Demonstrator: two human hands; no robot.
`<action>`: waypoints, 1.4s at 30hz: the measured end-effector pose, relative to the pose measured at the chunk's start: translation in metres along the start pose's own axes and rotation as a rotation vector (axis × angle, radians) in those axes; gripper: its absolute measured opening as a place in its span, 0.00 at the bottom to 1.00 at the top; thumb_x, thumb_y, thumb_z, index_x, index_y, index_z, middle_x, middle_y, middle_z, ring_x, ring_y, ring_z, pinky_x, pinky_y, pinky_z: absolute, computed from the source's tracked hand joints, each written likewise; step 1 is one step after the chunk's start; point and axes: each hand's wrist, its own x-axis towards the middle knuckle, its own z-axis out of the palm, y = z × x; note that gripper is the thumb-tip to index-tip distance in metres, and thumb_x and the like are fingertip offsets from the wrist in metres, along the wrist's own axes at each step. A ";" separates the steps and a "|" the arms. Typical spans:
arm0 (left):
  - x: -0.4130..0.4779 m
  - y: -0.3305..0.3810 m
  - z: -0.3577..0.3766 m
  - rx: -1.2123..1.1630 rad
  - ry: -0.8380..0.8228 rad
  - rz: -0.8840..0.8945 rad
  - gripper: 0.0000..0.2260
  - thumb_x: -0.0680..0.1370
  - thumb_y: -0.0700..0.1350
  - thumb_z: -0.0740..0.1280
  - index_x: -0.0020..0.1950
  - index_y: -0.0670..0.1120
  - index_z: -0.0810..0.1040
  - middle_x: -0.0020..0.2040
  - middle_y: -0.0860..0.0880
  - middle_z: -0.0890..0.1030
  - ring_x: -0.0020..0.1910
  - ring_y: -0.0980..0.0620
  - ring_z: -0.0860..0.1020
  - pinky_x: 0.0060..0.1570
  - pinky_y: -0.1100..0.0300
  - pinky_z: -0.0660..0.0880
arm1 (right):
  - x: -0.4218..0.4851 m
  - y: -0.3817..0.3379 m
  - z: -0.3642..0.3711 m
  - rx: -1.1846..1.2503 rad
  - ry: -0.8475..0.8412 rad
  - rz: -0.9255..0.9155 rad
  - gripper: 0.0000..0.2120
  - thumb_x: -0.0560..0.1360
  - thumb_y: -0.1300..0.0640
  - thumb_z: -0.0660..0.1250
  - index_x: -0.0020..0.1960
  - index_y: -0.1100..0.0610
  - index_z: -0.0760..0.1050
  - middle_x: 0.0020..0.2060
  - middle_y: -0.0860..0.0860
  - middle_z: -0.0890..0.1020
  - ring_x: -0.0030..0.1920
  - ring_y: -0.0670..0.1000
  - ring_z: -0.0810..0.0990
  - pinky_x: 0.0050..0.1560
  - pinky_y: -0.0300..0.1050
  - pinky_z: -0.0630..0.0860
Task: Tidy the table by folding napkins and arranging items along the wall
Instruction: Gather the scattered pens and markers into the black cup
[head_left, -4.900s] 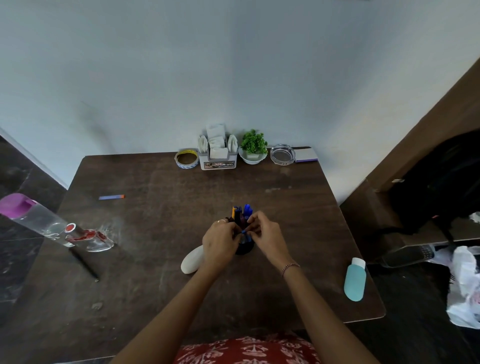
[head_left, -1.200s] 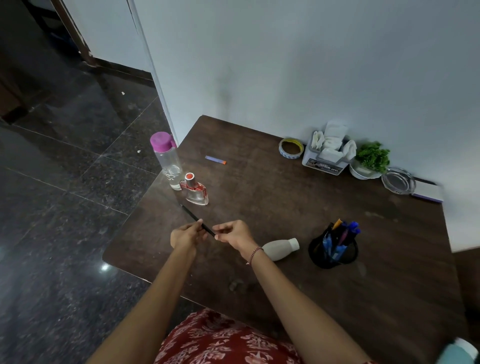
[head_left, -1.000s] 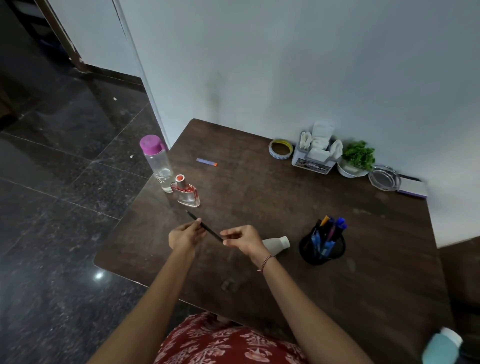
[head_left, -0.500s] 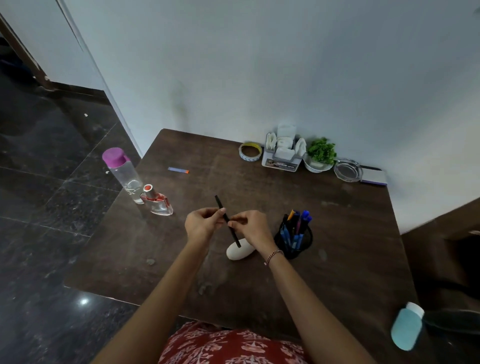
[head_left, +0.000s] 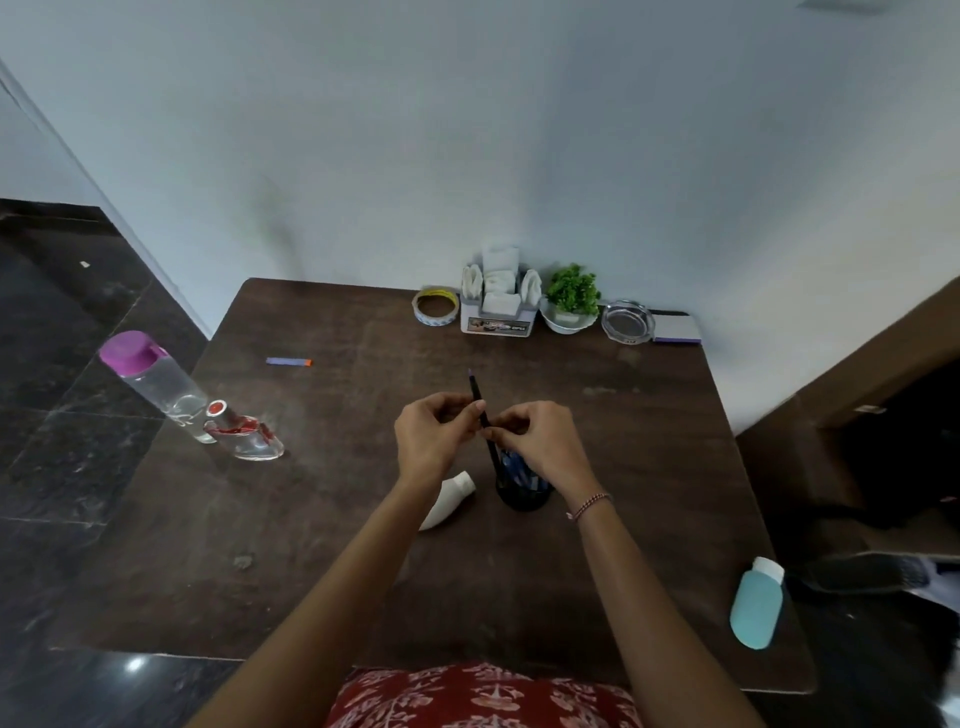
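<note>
The thin black pencil (head_left: 476, 394) stands nearly upright over the middle of the table. Its lower end dips into the round black pen holder (head_left: 523, 500) among the blue pens (head_left: 517, 463), and its top points to 12 o'clock. The left hand (head_left: 434, 441) and the right hand (head_left: 540, 444) each pinch its shaft, so both grips are clenched on it.

The likely risk is that the tip snags on the crowded pens and a push tips the holder, or knocks it into the white plastic bottle (head_left: 449, 501) lying just beside it at 9 o'clock. If released too high, the pencil could lean out and drop onto the dark wooden table (head_left: 322, 545).

Half a second earlier the pencil slanted above the white bottle, outside the holder. A second earlier it was near the table's 9 o'clock edge, by the glass perfume bottle with a red cap (head_left: 244, 439).
</note>
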 end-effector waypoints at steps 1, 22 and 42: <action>0.001 0.002 0.004 0.009 -0.007 0.015 0.03 0.72 0.43 0.74 0.41 0.49 0.81 0.36 0.48 0.84 0.35 0.54 0.83 0.39 0.62 0.81 | -0.002 0.003 -0.003 -0.001 0.009 0.009 0.10 0.70 0.54 0.73 0.50 0.57 0.83 0.44 0.51 0.85 0.40 0.40 0.78 0.38 0.24 0.71; -0.001 0.009 0.055 0.270 -0.161 0.214 0.06 0.71 0.44 0.74 0.47 0.46 0.83 0.37 0.55 0.82 0.38 0.61 0.81 0.41 0.68 0.78 | -0.004 0.040 -0.033 0.081 0.234 0.000 0.07 0.71 0.60 0.72 0.49 0.57 0.82 0.41 0.48 0.84 0.40 0.39 0.79 0.42 0.24 0.74; 0.006 -0.019 0.073 0.515 -0.287 0.241 0.09 0.71 0.44 0.74 0.48 0.42 0.83 0.42 0.48 0.85 0.40 0.55 0.82 0.47 0.56 0.80 | -0.001 0.070 -0.029 0.089 0.138 0.121 0.10 0.74 0.65 0.67 0.53 0.58 0.82 0.49 0.53 0.84 0.49 0.46 0.82 0.54 0.45 0.80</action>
